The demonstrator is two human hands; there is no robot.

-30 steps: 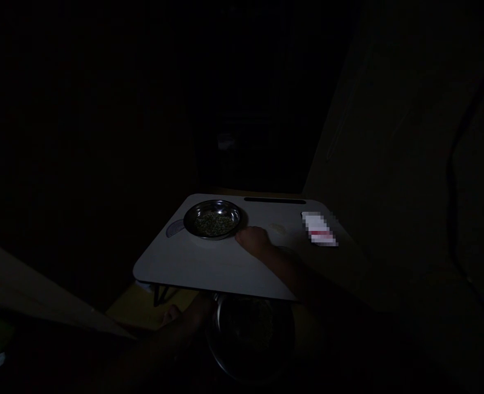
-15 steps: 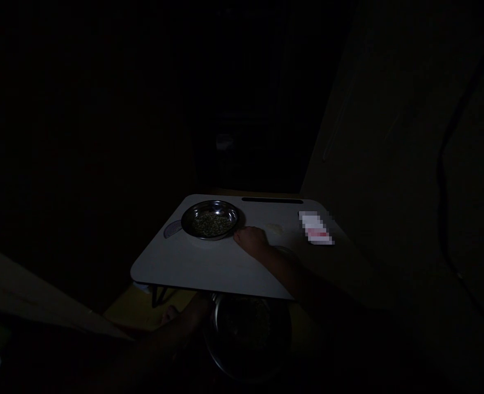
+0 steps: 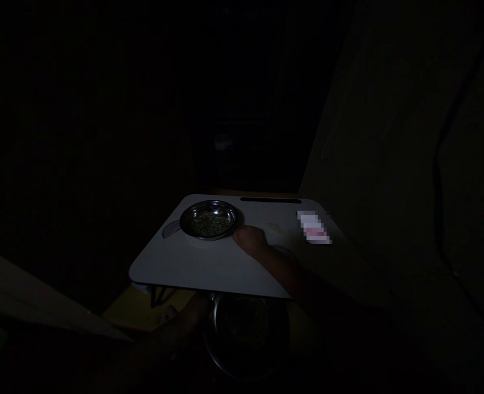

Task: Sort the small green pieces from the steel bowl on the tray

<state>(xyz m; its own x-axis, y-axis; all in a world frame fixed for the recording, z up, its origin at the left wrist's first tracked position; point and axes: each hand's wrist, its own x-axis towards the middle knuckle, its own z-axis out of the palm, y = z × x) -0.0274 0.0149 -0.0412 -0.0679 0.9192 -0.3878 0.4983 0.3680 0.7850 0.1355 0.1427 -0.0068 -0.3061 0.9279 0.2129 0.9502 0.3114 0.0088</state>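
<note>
The scene is very dark. A small white lap table (image 3: 192, 268) carries a shallow steel plate (image 3: 209, 219) with greenish grains in it. My right hand (image 3: 250, 239) rests on the table just right of the plate, fingers curled together near its rim; what they hold, if anything, is too small to see. Below the table's front edge, a large steel bowl (image 3: 248, 334) sits in shadow. My left hand (image 3: 186, 317) lies against its left rim; its fingers are lost in the dark.
A white and red packet (image 3: 313, 227) lies at the table's right rear, and a dark slot (image 3: 269, 200) runs along the back edge. A pale board (image 3: 40, 298) slants at the lower left. A wall rises on the right.
The view has drifted slightly, so everything sits a little further left. Both hands keep their places by the plate and the bowl.
</note>
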